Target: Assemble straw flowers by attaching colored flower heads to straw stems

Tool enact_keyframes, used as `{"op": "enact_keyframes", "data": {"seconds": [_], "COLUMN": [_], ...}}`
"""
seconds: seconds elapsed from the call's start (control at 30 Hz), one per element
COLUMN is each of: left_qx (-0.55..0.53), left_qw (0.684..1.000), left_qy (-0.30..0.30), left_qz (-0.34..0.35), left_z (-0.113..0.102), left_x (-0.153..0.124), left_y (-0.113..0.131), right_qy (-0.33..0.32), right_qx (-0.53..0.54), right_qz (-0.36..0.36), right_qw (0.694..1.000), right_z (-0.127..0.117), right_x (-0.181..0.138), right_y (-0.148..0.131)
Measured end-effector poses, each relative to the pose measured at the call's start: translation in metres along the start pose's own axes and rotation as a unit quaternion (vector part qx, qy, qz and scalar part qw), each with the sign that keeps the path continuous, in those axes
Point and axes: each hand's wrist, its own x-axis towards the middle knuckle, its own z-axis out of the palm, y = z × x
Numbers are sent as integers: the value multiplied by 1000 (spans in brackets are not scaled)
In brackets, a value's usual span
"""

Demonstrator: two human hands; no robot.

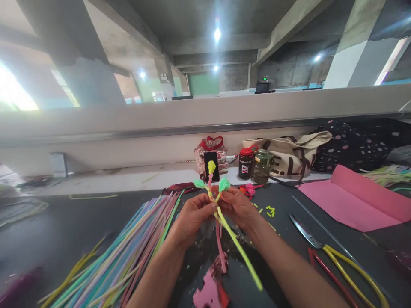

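A flower twisted from fuzzy pipe cleaners point(210, 179) stands upright between my hands, with a yellow bud on top and a green tuft on either side. My left hand point(195, 211) pinches its stem from the left. Close by on the right, my right hand point(239, 205) has its fingers closed on the same stem, just under the right green tuft point(224, 184). Long yellow pipe cleaner ends point(240, 252) slant down to the lower right, and a pink one point(220, 246) hangs below. My fingers partly hide the join.
Colourful pipe cleaners point(118, 248) lie bundled on the left of the dark table. Scissors point(324, 246), a metal rod and pink paper point(356, 201) lie on the right. Yellow snippets point(270, 211) lie nearby. A phone point(211, 164), two bottles point(246, 164) and bags stand behind.
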Motion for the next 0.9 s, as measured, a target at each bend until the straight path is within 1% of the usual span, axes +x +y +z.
{"op": "enact_keyframes", "data": {"seconds": [0.13, 0.37, 0.57, 0.73, 0.9], "left_qx": [0, 4, 7, -2, -7], "left_qw": [1000, 1000, 1000, 1000, 1000], "left_qy": [4, -13, 7, 3, -4], "left_qz": [-2, 9, 12, 18, 18], "left_z": [2, 3, 7, 9, 9], "left_x": [0, -1, -4, -8, -8], "left_y": [0, 1, 6, 10, 9], "right_qy": [3, 16, 22, 18, 25], "right_qx": [4, 0, -3, -4, -11], "right_qz": [-14, -34, -28, -18, -18], "right_qw": [1000, 999, 999, 1000, 999], "right_z": [0, 1, 0, -4, -5], "right_x": [3, 4, 3, 6, 5], "right_y": [4, 5, 6, 7, 8]}}
